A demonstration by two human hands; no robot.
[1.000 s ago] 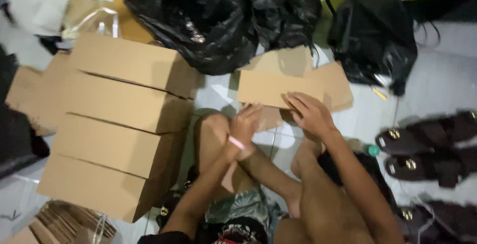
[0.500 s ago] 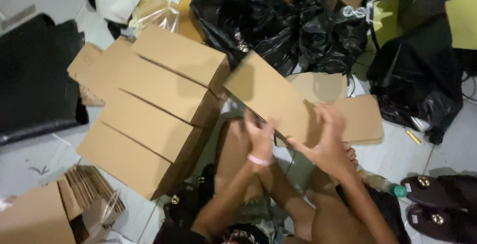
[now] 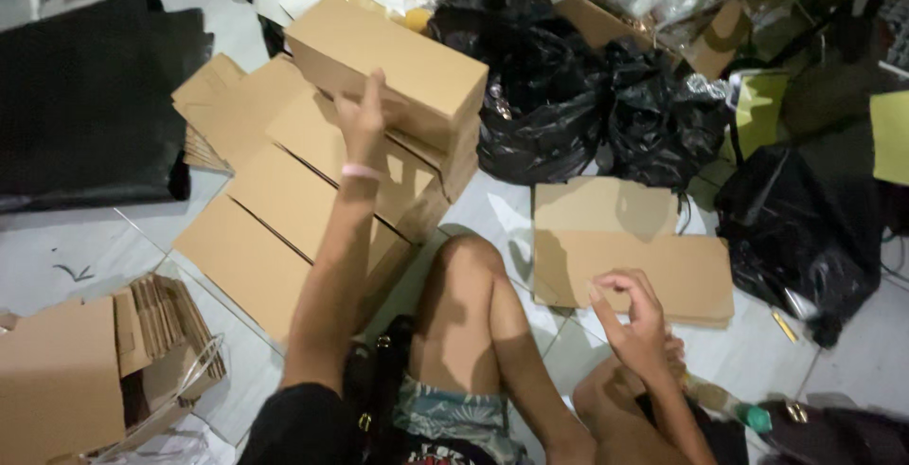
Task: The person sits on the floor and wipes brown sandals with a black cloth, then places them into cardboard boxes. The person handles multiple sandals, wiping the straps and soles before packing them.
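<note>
My left hand, with a pink band at the wrist, is raised and grips the near side of a folded-up brown cardboard box, held over a row of several finished boxes on the floor. My right hand hovers with fingers loosely curled at the near edge of a stack of flat cardboard blanks and holds nothing. My bare knee lies between the two piles.
Black plastic bags heap up behind the blanks, another black bag at the right. A black mat lies at the far left. More flat cardboard stands in a holder at the lower left. The floor is white tile.
The box that both hands held in front of me has gone up and left onto the row, carried by my left hand. My right hand let go and dropped back to the flat blanks.
</note>
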